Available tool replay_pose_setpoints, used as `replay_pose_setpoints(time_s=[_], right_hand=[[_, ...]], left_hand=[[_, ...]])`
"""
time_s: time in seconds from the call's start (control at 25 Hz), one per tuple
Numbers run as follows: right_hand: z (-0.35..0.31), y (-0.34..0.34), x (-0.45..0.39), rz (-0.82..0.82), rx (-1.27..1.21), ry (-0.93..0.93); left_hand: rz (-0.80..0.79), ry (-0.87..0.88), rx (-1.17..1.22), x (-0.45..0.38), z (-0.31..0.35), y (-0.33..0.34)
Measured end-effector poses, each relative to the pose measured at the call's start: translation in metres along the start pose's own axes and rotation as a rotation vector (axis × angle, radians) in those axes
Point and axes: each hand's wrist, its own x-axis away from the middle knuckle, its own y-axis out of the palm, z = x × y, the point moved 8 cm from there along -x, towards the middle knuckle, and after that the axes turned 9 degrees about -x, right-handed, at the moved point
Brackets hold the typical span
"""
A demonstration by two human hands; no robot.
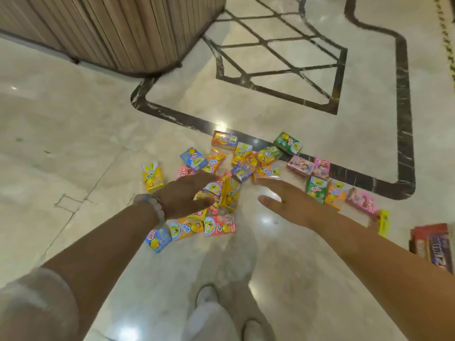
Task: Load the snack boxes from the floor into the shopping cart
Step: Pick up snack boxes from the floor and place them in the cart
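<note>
**Both hands out over the snack pile, nothing held**

Snack boxes (221, 183) lay scattered on the marble floor (73, 131), mid-frame, straddling the dark inlay border (403, 119); main heap sat in the centre, loose ones spread out to the right; shopping cart wasn't in frame.

Left hand (183, 196) reached out over the near-left side of the heap, fingers straight, gripping nothing; fingertips were over the centre boxes, contact unclear due to blur; a wristband (150, 205) sat on that wrist.

Right hand (286, 199) was extended too, palm open, thumb spread toward the left, holding nothing; it hovered over bare floor just right of the heap; the two hands were apart, with the heap's near-right edge between them.

Single boxes worth noting: yellow box (152, 177) standing alone at left; blue box (157, 238) nearest, under the left forearm; red box (219, 224) flat beside it; green box (288, 143) far right on the inlay; pink boxes (309, 166) right of centre.

Darker, larger packets (432, 246) stacked at the right edge; slatted wooden counter (110, 28) curved across far left; the person's pale shoes (206, 295) showed at the near edge.
</note>
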Motion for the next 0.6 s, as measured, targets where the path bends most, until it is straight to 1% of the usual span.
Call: replay_pose_setpoints(time_s=[0.12,0.32,0.44,0.6], right_hand=[[0.051,0.048,-0.076,-0.014,-0.042,0.036],[0.161,0.142,-0.199,-0.018,-0.072,0.04],[0.215,0.193,-0.268,0.001,-0.051,-0.023],[0.263,0.242,-0.334,0.004,0.084,-0.122]], left_hand=[[-0.05,-0.047,-0.005,-0.047,-0.058,0.069],[-0.089,-0.102,-0.017,-0.131,-0.147,0.215],[-0.087,-0.08,-0.034,-0.18,-0.193,0.298],[-0.147,-0.089,-0.05,-0.226,-0.235,0.388]])
